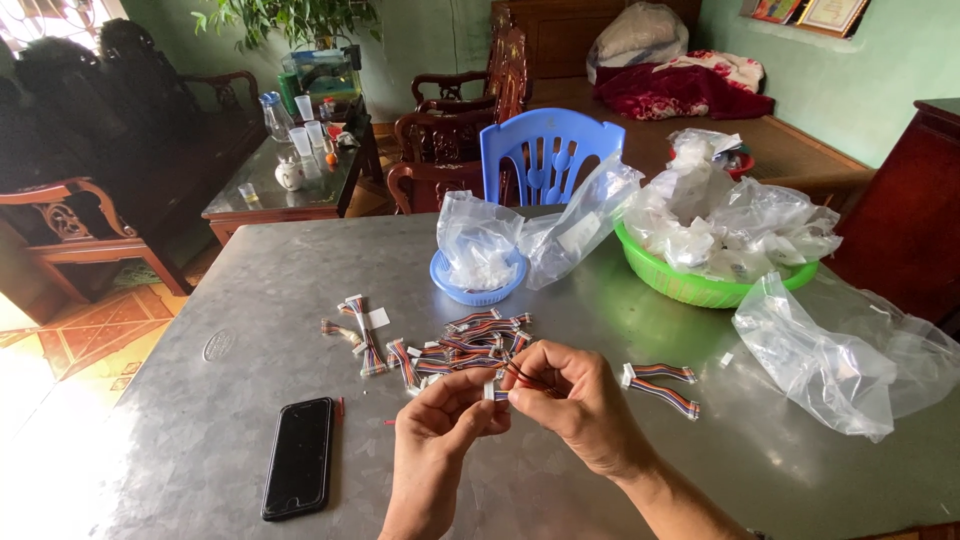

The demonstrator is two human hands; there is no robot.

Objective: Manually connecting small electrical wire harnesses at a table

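Note:
My left hand and my right hand meet over the metal table, both pinching one short multicoloured ribbon cable with a white connector at its end. The left fingers hold the connector end and the right fingers hold the wires. Just beyond the hands lies a pile of similar coloured cables. A finished-looking pair of cables rests to the right of my right hand.
A black phone lies face up at the near left. A small blue basket holds a clear bag, a green basin holds several plastic bags, and a loose clear bag lies at right. A blue plastic chair stands behind the table.

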